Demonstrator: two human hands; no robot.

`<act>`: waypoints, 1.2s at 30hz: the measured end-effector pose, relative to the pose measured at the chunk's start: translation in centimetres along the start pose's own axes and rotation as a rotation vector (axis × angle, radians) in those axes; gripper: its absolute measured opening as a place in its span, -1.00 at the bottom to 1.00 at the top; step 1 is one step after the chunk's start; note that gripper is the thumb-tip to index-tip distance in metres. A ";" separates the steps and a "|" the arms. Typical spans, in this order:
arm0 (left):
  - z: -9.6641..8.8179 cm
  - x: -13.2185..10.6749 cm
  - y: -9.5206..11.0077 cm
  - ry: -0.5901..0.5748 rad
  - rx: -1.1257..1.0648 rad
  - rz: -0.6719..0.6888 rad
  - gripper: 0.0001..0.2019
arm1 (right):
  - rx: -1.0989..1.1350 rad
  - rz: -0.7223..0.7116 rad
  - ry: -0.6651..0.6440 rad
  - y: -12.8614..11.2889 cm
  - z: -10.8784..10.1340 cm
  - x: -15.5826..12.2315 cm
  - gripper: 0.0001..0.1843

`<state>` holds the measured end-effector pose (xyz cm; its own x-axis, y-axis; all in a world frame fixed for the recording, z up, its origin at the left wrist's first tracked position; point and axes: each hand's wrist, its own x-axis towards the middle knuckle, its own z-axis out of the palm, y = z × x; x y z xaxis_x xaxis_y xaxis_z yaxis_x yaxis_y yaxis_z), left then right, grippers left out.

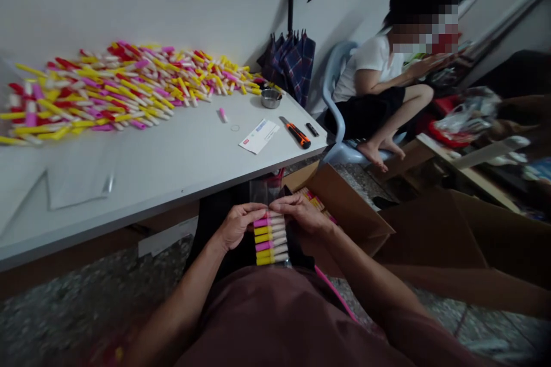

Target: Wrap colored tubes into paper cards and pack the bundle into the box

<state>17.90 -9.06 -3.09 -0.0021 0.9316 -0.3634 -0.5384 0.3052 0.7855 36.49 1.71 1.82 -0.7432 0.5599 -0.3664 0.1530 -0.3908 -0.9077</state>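
Two hands pinch a clear bag of coloured sticks over the lap

Nearest is the wearer's brownish shirt (258,321), with dark trousers beyond it. Over the lap lies a clear bag (259,190) holding a column of sticks (270,238), pink or yellow at their left ends and whitish at their right. At the bag's far part, the left hand (236,225) has thumb and fingers nearly closed, pinching the plastic just by the farthest stick. The right hand (303,212) meets it from the right, its fingertips also drawn together on the plastic

To the right of the lap, a cardboard box (359,200) stands open with more sticks inside. Beyond the lap runs a white table (172,166), with clear plastic sheets (80,183) on its left. Toward its right lie an orange-and-black cutter (296,133), a small black object (312,129) and a white card (259,136). Farther back are one pink-and-white stick (222,115), a metal bowl (271,98) and a broad heap of sticks (129,86). At the far right, a plaid umbrella (297,63) leans by the wall, and another person (368,71) sits on a blue chair (331,77)
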 end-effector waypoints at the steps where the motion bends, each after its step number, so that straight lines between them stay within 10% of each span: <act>1: -0.4 -0.2 -0.5 0.014 0.003 0.006 -0.58 | 0.000 -0.007 -0.017 0.2 0.2 -0.1 -0.72; 19: -1.2 -3.8 -2.9 0.077 0.146 0.142 -0.66 | -0.272 -0.189 -0.283 2.3 -1.3 -2.6 -0.78; 28: 0.2 -4.8 -3.4 0.048 0.081 0.054 -0.09 | 0.042 -0.160 -0.044 6.4 -0.4 -3.2 -0.67; 32: -0.1 -5.2 -3.6 -0.023 0.155 -0.065 -0.32 | 0.141 -0.185 -0.008 6.8 0.4 -3.0 -0.38; 36: 0.4 -4.6 -2.3 0.170 0.467 0.124 -0.46 | -0.111 -0.237 0.364 4.3 0.1 -4.1 -0.40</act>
<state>19.46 -13.94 -3.03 -0.1995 0.9331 -0.2992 -0.0916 0.2863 0.9538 40.10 -2.33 -0.53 -0.4916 0.8528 -0.1761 0.0900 -0.1514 -0.9844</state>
